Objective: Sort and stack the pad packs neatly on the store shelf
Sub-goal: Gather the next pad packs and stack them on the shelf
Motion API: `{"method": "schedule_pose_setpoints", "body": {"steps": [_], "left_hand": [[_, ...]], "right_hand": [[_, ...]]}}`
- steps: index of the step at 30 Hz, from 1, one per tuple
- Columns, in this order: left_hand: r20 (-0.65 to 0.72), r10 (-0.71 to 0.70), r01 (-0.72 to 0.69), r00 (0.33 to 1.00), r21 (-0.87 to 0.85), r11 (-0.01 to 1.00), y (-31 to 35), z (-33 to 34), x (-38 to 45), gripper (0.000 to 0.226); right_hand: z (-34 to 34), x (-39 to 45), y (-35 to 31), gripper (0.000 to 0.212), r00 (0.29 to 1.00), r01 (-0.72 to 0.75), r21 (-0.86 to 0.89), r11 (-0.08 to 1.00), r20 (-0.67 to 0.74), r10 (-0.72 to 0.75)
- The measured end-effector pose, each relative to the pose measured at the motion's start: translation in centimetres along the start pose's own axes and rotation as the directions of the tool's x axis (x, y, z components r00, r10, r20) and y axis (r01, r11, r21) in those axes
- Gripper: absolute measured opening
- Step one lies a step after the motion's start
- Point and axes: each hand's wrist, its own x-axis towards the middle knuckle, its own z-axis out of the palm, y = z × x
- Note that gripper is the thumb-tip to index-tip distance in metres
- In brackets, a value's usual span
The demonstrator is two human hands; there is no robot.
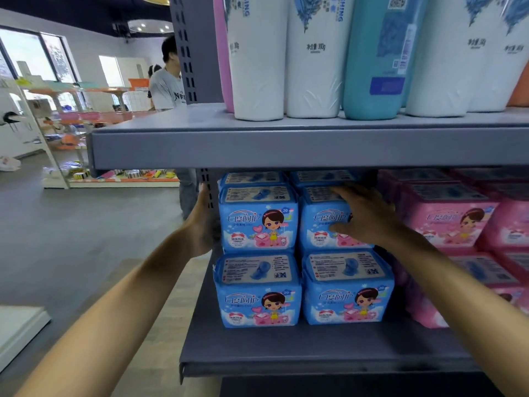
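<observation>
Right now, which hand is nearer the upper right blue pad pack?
Right. The right hand rests on the upper right blue pad pack, fingers across its top and front. The left hand is against the left side of the upper left blue pad pack, one pack away.

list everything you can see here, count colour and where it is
blue pad packs: four in front, two stacks of two, more behind; left part of the lower shelf
pink pad packs: several, count unclear; stacked right of the blue ones
white bottles: four at least partly visible; upper shelf
teal bottle: one; upper shelf, between white ones
pink bottle: one, partly hidden; far left of the upper shelf
grey shelf: two boards in view
bystander: one, grey shirt; behind the shelf upright, left
display racks: white and orange; background left
left hand: flat against the left side of the blue stack
right hand: spread on the upper right blue pack
</observation>
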Motion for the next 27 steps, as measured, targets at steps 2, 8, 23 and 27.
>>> {"method": "schedule_pose_setpoints", "body": {"steps": [2, 8, 23, 27], "left_hand": [[0.031, -0.018, 0.019, 0.999, -0.019, 1.000, -0.5, -0.1, 0.1, 0.098], [0.020, -0.019, 0.019, 1.000, 0.011, 1.000, -0.4, -0.3, 0.5, 0.084], [0.296, 0.344, -0.294, 0.891, 0.954, -0.060, 5.2, 3.7, 0.5, 0.105], [0.281, 0.261, -0.256, 0.923, 0.959, -0.124, 4.8, 3.6, 2.0, 0.107]], "right_hand": [[0.1, -0.2, 0.1, 0.087, 1.000, 0.008, -0.023, 1.000, 0.001, -0.008], [0.0, -0.2, -0.2, 0.086, 1.000, 0.002, -0.044, 0.999, 0.002, -0.002], [-2.1, 2.2, -2.4, 0.106, 0.944, 0.220, -0.270, 0.937, 0.301, -0.135], [-1.8, 2.4, -2.1, 0.108, 0.937, 0.244, -0.240, 0.940, 0.308, -0.164]]}}
